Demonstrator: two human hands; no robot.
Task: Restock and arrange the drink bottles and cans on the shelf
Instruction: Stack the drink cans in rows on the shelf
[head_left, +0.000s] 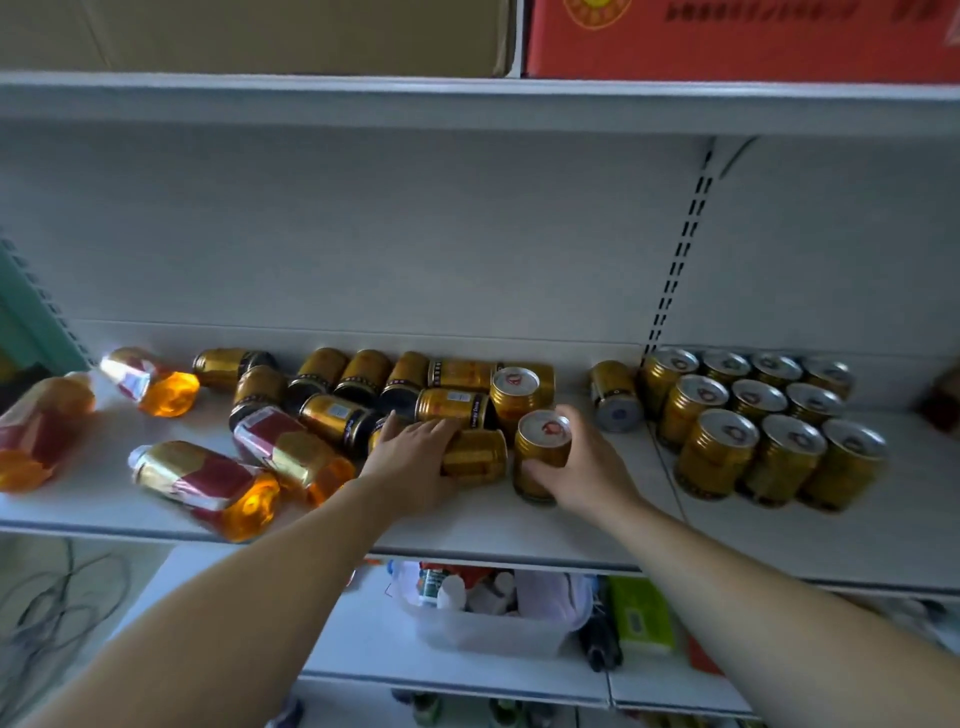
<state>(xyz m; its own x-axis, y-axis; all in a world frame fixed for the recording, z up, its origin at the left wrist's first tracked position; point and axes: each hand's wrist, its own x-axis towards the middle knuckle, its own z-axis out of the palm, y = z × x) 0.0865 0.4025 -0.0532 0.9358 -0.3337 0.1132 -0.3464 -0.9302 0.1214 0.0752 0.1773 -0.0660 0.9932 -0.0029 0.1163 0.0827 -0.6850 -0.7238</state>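
Note:
Several gold cans (363, 379) lie tumbled on their sides in the middle of the white shelf (519, 530). My right hand (587, 467) grips an upright gold can (540, 452) from its right side. My left hand (415, 457) rests palm down on a lying gold can (478, 457) just left of it. Another upright can (517, 395) stands right behind. On the right, upright gold cans (753, 421) stand in neat rows. One more can (615, 397) lies between the pile and the rows. Several orange drink bottles (202, 483) with red and gold labels lie on the left.
A brown cardboard box (260, 31) and a red carton (727, 36) sit on the shelf above. Below, a clear plastic bin (488, 623) holds small bottles, beside a green packet (641, 616). Cables (52, 603) lie on the floor at the left.

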